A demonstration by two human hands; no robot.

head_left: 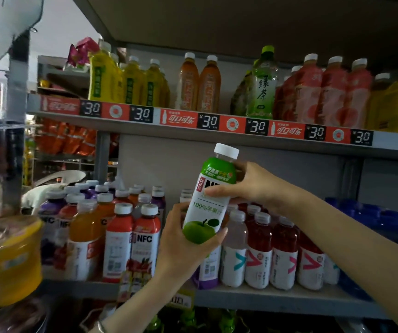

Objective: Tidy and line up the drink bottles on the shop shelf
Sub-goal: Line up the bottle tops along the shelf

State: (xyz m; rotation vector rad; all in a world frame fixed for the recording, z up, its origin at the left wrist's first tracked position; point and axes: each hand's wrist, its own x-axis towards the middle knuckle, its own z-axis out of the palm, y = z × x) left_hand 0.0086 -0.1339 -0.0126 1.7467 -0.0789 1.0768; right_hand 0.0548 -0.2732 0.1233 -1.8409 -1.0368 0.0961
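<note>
Closest to us, the apple juice bottle (207, 200) is up in the air in front of the shelf. It leans a little to the right, white cap on top, apple label facing us. Our left hand (188, 239) cups it from below, fingers curled round the base. Our right hand (248, 186) wraps the upper body, thumb across the label. Both hands are grasping it, and it rests on nothing else.

Just beyond, the middle shelf (265, 301) carries the front row: red NFC bottles (142, 243) on the left, chevron-label bottles (260, 248) on the right. Between them, behind our left hand, there looks to be a slot, with a purple-label bottle (207, 270) partly hidden in it. We cannot tell how much free room there is.

So we judge this to be the placing step. To do it well, we bring the bottle upright first, label forward, and lower it straight down so the base clears the neighbours' caps. The left hand should slide off the base just before landing, while the right hand steers from above. Then we nudge it level with the front row.

Farthest back, the price strip (207, 121) runs under the upper row, where a green tea bottle (262, 85) stands forward of its neighbours.
</note>
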